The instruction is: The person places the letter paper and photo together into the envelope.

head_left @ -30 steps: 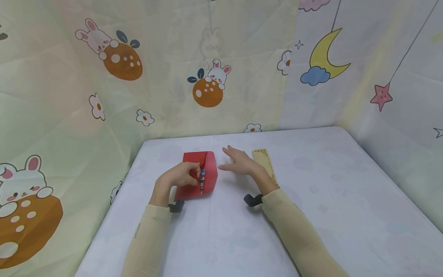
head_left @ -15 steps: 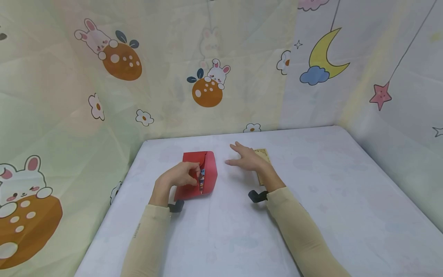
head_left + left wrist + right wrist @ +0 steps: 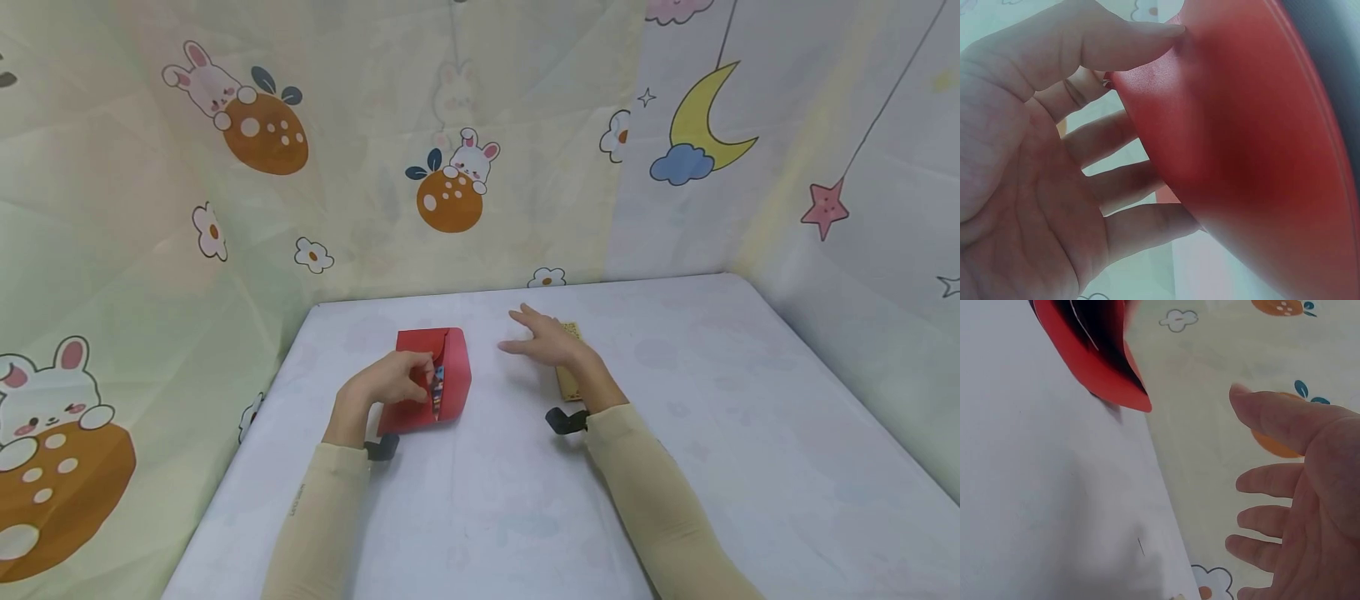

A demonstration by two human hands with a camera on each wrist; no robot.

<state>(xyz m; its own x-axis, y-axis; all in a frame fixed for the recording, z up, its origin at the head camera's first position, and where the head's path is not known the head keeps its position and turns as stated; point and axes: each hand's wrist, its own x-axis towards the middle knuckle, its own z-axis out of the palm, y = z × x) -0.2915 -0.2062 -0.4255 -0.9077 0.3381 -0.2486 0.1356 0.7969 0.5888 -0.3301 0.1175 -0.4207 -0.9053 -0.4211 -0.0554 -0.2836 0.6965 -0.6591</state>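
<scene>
A red envelope (image 3: 456,375) lies on the left half of the table, its mouth gaping and a multicoloured printed strip (image 3: 438,387) showing inside. My left hand (image 3: 388,377) pinches the edge of its upper side; the left wrist view has the thumb on one face of the red paper (image 3: 1235,144) and the fingers behind. To the right, apart from the envelope, my right hand (image 3: 553,343) hovers with spread, straight fingers and holds nothing. Beneath it lies a flat pale-yellow strip with a patterned end (image 3: 568,385), partly hidden by the hand and wrist.
A white cloth-covered table (image 3: 480,517) carries these things. Behind it and on both sides hang printed curtains (image 3: 360,167) with rabbits, flowers and a moon. Black wrist mounts (image 3: 564,421) jut from both sleeves.
My right hand has drawn away from the envelope, moving right and slightly back over the yellow strip. My left hand and the envelope have stayed in place.
</scene>
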